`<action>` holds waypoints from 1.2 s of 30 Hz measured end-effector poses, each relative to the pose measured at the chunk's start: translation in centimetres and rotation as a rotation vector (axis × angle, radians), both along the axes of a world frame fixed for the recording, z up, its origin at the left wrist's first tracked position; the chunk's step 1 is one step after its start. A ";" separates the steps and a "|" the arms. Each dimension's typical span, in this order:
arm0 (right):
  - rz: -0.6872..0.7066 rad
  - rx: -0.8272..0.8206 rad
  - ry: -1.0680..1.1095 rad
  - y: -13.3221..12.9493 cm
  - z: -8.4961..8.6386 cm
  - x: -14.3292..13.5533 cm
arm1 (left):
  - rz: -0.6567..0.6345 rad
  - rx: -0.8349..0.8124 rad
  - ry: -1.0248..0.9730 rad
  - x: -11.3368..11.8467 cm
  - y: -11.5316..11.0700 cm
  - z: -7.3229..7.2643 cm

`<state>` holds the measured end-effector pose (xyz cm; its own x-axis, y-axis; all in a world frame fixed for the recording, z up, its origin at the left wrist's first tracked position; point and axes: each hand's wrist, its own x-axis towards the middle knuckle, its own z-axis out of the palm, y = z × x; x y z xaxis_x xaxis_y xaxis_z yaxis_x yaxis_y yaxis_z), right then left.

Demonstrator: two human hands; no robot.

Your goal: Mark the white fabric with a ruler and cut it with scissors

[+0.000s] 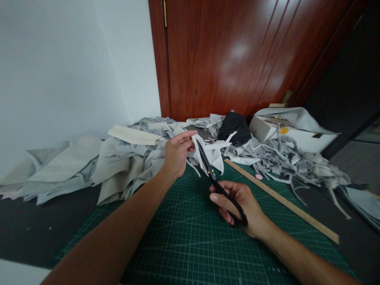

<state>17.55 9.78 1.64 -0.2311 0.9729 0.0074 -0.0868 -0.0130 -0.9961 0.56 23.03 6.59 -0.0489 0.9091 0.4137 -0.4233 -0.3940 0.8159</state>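
Observation:
My left hand (177, 154) pinches the upper left edge of a pale grey-white fabric piece (214, 158) and holds it above the mat. My right hand (242, 206) is wrapped through the handles of black scissors (218, 186). The blades point up and away, lying against the fabric close to my left fingertips; whether they are parted I cannot tell. Below both hands lies a green cutting mat (184, 237) with a printed grid.
A wooden ruler (285, 202) lies slanted on the mat's right side, near a pink disc (259, 177). Fabric scraps (68, 166) are heaped left and behind. On the right are tangled grey strips (285, 156), a black cloth (234, 128) and a white box (263, 128). A wooden door (225, 59) stands behind.

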 end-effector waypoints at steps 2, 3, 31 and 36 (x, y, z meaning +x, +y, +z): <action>-0.001 0.001 -0.001 0.0 0.0 0.0 | -0.010 -0.012 -0.010 0.0 0.1 0.1; 0.000 0.002 -0.004 0.0 0.0 0.0 | -0.018 -0.018 -0.020 0.0 0.1 0.1; 0.003 -0.021 -0.037 0.1 -0.2 0.0 | 0.022 -0.104 -0.030 -0.2 -0.1 0.6; 0.007 -0.012 -0.039 0.1 -0.3 0.0 | 0.014 -0.132 -0.046 -0.3 0.0 0.5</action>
